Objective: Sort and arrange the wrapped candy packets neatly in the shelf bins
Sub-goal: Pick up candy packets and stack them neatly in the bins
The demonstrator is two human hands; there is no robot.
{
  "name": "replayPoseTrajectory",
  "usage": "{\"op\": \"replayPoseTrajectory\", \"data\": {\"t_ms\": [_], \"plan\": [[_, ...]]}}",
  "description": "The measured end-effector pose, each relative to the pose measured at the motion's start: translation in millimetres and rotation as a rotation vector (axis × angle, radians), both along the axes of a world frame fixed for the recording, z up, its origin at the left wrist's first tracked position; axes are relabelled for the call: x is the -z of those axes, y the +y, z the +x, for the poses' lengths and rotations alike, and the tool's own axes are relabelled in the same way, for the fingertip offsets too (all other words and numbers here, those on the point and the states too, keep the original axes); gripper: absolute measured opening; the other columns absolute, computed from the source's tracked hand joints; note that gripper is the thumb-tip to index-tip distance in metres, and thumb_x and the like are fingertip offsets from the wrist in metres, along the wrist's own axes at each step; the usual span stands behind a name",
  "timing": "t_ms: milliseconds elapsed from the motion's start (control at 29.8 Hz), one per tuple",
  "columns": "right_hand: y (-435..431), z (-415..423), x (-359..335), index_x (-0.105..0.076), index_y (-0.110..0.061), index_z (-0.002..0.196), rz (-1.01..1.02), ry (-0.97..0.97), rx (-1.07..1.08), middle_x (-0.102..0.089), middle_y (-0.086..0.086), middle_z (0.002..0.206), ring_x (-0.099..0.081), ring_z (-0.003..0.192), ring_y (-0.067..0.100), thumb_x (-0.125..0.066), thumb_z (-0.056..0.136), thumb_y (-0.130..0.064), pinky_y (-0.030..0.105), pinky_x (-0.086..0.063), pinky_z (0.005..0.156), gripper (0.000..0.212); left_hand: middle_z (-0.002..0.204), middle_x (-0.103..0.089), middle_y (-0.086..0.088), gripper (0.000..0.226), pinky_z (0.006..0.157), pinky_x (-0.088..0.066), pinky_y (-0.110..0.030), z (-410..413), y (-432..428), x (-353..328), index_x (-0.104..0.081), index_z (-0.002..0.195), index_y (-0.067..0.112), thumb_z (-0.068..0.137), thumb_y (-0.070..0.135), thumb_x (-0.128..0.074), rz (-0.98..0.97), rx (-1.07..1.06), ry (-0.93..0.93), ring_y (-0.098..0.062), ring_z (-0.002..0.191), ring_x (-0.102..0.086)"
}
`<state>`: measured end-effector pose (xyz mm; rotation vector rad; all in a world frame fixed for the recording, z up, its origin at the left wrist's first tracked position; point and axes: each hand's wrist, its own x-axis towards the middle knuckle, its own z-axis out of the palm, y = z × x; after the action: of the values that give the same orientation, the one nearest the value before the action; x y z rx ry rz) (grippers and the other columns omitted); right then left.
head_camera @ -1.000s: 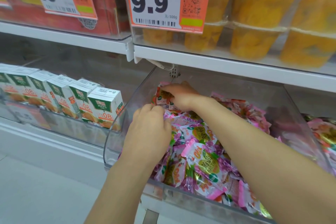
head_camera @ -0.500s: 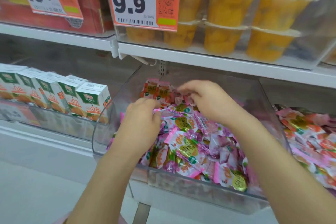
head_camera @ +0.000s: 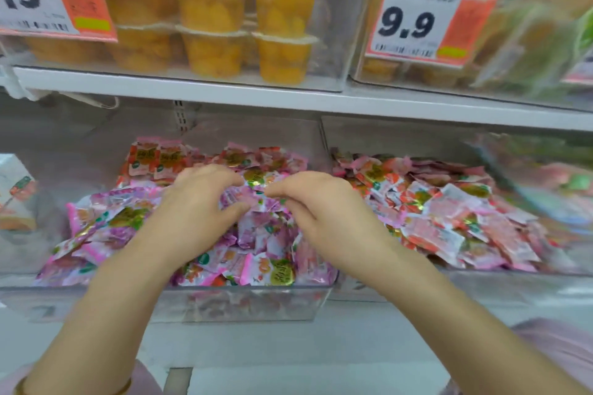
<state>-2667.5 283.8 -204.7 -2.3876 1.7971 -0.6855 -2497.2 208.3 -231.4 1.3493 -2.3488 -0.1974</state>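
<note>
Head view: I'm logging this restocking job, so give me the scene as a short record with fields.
bin: clear bin, heaped with pink candy packets
back left: red-orange packets standing in a row
left hand: fingers curved over the heap's middle
right hand: fingers curled beside it; grip unclear
right bin: red-and-pink packets, loose
shelf above: orange fruit cups

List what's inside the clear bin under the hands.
The clear bin holds pink candy packets, with red-orange packets at the back. The left hand and right hand cover the pile's middle; its bottom is buried.
</note>
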Motion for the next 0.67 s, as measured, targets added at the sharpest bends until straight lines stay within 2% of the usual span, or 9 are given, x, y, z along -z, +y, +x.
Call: {"op": "replayPoseTrajectory", "data": {"t_ms": [101,168,268,335,436,503,603,670], "plan": [[10.0,-15.4,-5.1,-0.064,-0.017,0.120,-0.055,-0.047,0.042,-0.065,0.004,0.118,-0.055,0.113,0.025,-0.048,0.089,0.000,0.040,-0.044,0.094,0.038,0.120,-0.061,-0.001,0.033,0.100,-0.035,-0.037,-11.4,1.9,-1.0,-0.065,0.113,0.020,0.084,0.037,-0.064,-0.012,0.002,-0.030,-0.026,0.115,-0.050],[12.2,-27.5,-5.2,-0.067,-0.015,0.114,-0.117,-0.066,0.091,-0.068,0.004,0.112,-0.057,0.108,0.028,-0.051,0.087,0.001,0.040,-0.046,0.092,0.035,0.118,-0.062,0.000,0.029,0.099,-0.033,-0.037,-22.9,5.2,-3.0,-0.066,0.110,0.019,0.085,0.033,-0.064,-0.053,0.016,0.019,-0.026,0.113,-0.050],[9.5,-52.0,-0.6,-0.069,-0.014,0.107,-0.197,-0.110,0.210,-0.070,0.005,0.105,-0.058,0.102,0.030,-0.052,0.083,0.002,0.043,-0.047,0.089,0.033,0.118,-0.062,-0.001,0.026,0.097,-0.025,-0.026,-43.7,13.4,-3.7,-0.067,0.109,0.016,0.085,0.025,-0.065,-0.101,0.092,0.088,-0.024,0.114,-0.050],[5.2,-71.7,6.3,-0.069,-0.016,0.108,-0.199,-0.082,0.314,-0.070,0.004,0.106,-0.058,0.103,0.029,-0.049,0.086,0.001,0.043,-0.047,0.089,0.034,0.120,-0.061,0.000,0.025,0.092,-0.019,-0.017,-55.9,18.2,-2.3,-0.066,0.111,0.016,0.086,0.022,-0.064,-0.110,0.127,0.113,-0.023,0.115,-0.047],[-7.2,-105.9,13.2,-0.064,-0.017,0.115,-0.144,0.052,0.534,-0.066,0.005,0.113,-0.054,0.108,0.028,-0.046,0.090,-0.005,0.041,-0.047,0.089,0.033,0.123,-0.058,0.004,0.025,0.093,-0.017,-0.013,-70.9,23.3,-0.5,-0.065,0.114,0.019,0.089,0.020,-0.060,-0.116,0.153,0.196,-0.019,0.119,-0.041],[-20.6,-127.3,12.9,-0.055,-0.015,0.124,-0.083,0.120,0.643,-0.058,0.010,0.122,-0.047,0.114,0.031,-0.051,0.093,-0.022,0.041,-0.043,0.089,0.033,0.124,-0.055,0.007,0.025,0.094,-0.015,-0.010,-80.2,26.7,-1.0,-0.064,0.114,0.020,0.090,0.019,-0.056,-0.122,0.166,0.252,-0.014,0.121,-0.037],[-38.7,-146.4,14.0,-0.035,-0.023,0.139,0.136,0.171,0.656,-0.037,0.009,0.144,-0.034,0.129,0.035,-0.055,0.085,-0.055,0.046,-0.038,0.098,0.066,0.124,-0.054,0.008,0.024,0.096,-0.016,-0.009,-92.1,29.3,-1.9,-0.064,0.113,0.020,0.091,0.016,-0.054,-0.144,0.177,0.307,-0.009,0.120,-0.035],[-45.8,-151.0,21.7,-0.034,-0.027,0.140,0.219,0.206,0.645,-0.036,0.008,0.144,-0.034,0.131,0.034,-0.052,0.081,-0.065,0.048,-0.036,0.100,0.073,0.123,-0.053,0.009,0.024,0.094,-0.014,-0.001,-98.3,29.8,-2.3,-0.064,0.113,0.020,0.091,0.016,-0.053,-0.150,0.176,0.331,-0.004,0.117,-0.033]]}}
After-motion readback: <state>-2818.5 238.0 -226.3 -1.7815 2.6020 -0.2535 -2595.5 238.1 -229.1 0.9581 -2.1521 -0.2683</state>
